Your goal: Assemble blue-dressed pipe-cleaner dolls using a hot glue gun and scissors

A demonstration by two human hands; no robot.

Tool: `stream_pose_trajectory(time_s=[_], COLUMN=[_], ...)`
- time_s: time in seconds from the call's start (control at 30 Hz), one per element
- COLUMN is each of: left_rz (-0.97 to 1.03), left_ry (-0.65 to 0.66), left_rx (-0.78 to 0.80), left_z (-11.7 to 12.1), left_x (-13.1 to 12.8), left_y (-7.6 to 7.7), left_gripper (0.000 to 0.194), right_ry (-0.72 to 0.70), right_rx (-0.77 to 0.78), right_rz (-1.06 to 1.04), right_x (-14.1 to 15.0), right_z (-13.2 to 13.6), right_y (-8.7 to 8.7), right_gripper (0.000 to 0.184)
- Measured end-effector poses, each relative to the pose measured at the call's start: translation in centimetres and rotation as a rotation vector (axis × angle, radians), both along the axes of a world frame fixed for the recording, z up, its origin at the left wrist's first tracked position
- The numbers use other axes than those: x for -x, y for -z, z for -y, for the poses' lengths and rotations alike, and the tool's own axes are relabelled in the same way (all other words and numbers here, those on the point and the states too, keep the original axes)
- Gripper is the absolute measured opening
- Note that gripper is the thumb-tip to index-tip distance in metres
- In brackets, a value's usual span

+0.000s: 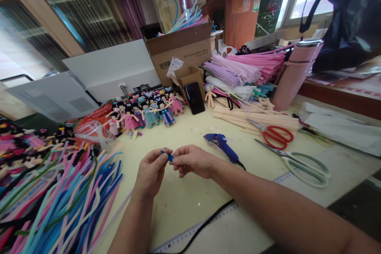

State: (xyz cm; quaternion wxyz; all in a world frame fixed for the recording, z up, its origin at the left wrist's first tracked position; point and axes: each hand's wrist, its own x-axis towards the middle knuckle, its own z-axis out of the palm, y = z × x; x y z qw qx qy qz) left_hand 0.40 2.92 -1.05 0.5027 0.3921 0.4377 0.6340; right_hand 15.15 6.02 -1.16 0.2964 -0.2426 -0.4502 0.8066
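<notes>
Over the middle of the table, my left hand (151, 171) and my right hand (193, 162) meet fingertip to fingertip. Both pinch a small blue pipe cleaner (170, 157), short and seemingly bent; the fingers cover much of it. Right of my hands lies a blue glue gun (222, 145) with its nozzle pointing left. Finished pipe-cleaner dolls (160, 113) in coloured skirts stand crowded together beyond my hands. A bare doll body (210, 96) leans beside a black phone (194, 98).
Red-handled scissors (276, 137) and green-handled scissors (306, 168) lie at the right. Loose pipe cleaners (71, 202) fill the left side. A ruler (190, 233) and a black cord (208, 220) cross the front. Behind stand a cardboard box (181, 49) and a pink flask (293, 81).
</notes>
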Motion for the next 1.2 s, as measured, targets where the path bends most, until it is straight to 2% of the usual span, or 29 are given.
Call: stream_pose_trajectory(time_s=[0.43,0.63,0.83,0.97,1.1,1.2], left_rz=[0.070,0.073,0.044,0.045,0.089,0.119], left_ry=[0.045,0.048,0.012,0.001,0.076,0.148], left_rx=[0.028,0.038,0.020,0.003,-0.005,-0.011], left_z=[0.1,0.1,0.1,0.1,0.3,0.7], left_x=[-0.2,-0.1,0.0,0.3,0.4,0.2], left_y=[-0.2,-0.3,-0.4,-0.6,-0.9,-1.1], left_gripper=[0.031,0.037,0.042,0.042,0.044,0.045], right_ry=[0.013,0.016,-0.001,-0.064,-0.196,-0.288], right_rx=[-0.062,-0.068,-0.054,0.023,0.116,0.133], right_rz=[0.106,0.115,0.096,0.007,-0.099,-0.157], right_x=[-0.1,-0.2,-0.1,-0.1,0.0,-0.1], right_z=[0.1,0.2,0.1,0.1,0.2,0.4], right_y=[-0.5,-0.5,0.0,0.4,0.5,0.6], right_gripper=[0.006,0.006,0.014,0.026,0.040,0.043])
